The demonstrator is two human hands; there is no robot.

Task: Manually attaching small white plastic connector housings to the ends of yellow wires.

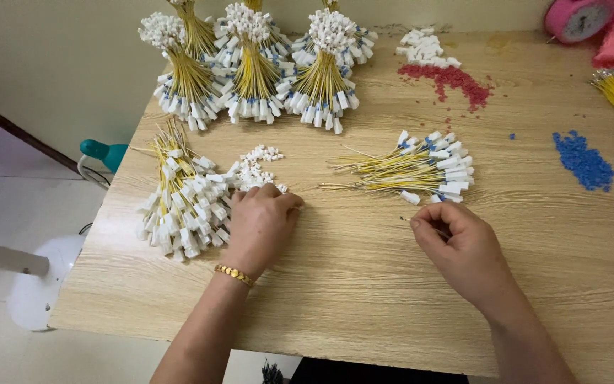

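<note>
Head view: left hand (259, 226) fingers curled on white caps (256, 169); right hand (458, 245) fingers pinch a thin wire (408, 220) over the table (364, 284)

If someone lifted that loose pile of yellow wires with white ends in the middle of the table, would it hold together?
Probably not. The loose pile of yellow wires lies fanned out with no tie visible, so strands would likely slide apart. The wires look thin, so they probably bend and droop. It seems light for its size. The tied bundles at the back stand up in tight sheaves, unlike this one.
</note>
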